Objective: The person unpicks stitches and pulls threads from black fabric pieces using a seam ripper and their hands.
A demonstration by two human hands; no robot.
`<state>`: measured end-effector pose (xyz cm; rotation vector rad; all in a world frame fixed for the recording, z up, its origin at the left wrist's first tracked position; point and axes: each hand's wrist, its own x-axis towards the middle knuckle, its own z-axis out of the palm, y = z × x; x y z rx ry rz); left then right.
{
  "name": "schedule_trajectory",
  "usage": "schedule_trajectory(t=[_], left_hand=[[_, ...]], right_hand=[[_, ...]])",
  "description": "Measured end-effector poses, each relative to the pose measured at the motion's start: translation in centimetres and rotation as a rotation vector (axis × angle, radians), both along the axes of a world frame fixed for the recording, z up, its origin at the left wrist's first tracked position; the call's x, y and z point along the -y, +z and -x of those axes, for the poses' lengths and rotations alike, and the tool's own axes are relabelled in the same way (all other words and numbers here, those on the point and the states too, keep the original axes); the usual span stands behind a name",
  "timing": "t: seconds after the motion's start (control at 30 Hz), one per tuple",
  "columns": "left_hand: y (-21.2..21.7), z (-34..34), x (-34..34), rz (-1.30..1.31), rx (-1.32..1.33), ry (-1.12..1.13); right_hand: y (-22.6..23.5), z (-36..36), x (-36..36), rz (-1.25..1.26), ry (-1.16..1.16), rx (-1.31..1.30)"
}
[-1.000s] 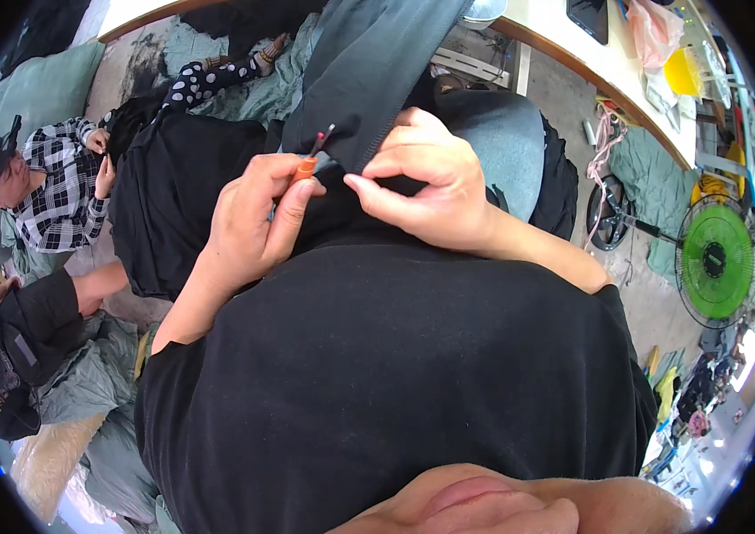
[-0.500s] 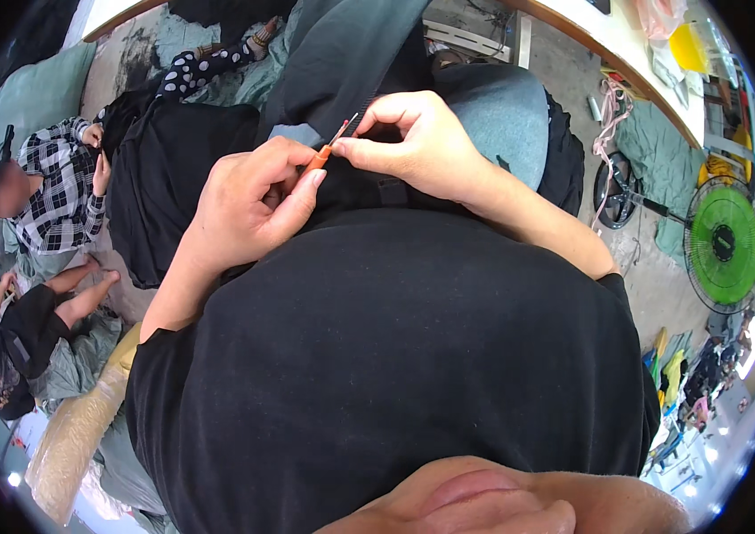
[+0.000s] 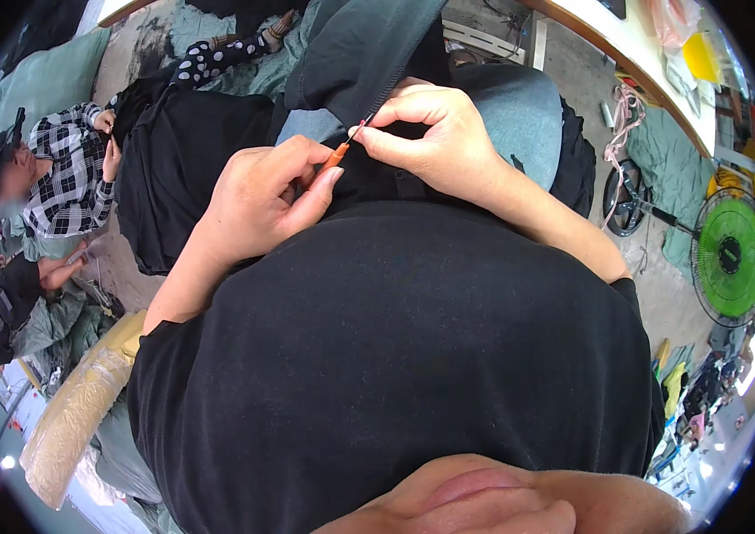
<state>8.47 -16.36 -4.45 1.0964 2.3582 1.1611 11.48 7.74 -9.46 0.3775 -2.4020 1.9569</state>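
Observation:
My left hand (image 3: 257, 198) is closed on the orange handle of a seam ripper (image 3: 336, 157), thumb and fingers pinching it. The tool's thin metal shaft tilts up and to the right, its tip at the edge of a dark grey cloth (image 3: 351, 67). My right hand (image 3: 444, 133) pinches that cloth's edge between thumb and forefinger, right beside the tip. From there the cloth spreads upward, away from me. The fingers partly hide the gripped edge, and I cannot make out single threads.
Black fabric (image 3: 199, 169) is heaped to the left of my legs. Beyond it sits a person in a checked shirt (image 3: 70, 169), with another person (image 3: 8, 307) lower left. A plastic-wrapped roll (image 3: 79, 427) lies near my left elbow. At right stand a green fan (image 3: 729, 254) and a white table (image 3: 653, 67).
The whole view has shifted slightly. The cloth's lower end now hangs closer to the ripper's shaft, and its tip meets the cloth edge by my right fingers. Both grips stay the same.

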Motion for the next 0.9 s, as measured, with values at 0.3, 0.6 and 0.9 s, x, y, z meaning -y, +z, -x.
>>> schedule_trajectory(t=[0.3, 0.6, 0.9], left_hand=[[-0.9, -0.2, -0.6, -0.057, -0.037, 0.036], [-0.3, -0.1, -1.7, -0.083, -0.103, 0.063], [0.6, 0.6, -3.2, -0.093, -0.064, 0.133]], right_hand=[[0.2, 0.1, 0.0, 0.01, -0.002, -0.017], [-0.1, 0.1, 0.3, 0.032, -0.005, -0.034], [-0.3, 0.1, 0.1, 0.001, -0.013, -0.107]])
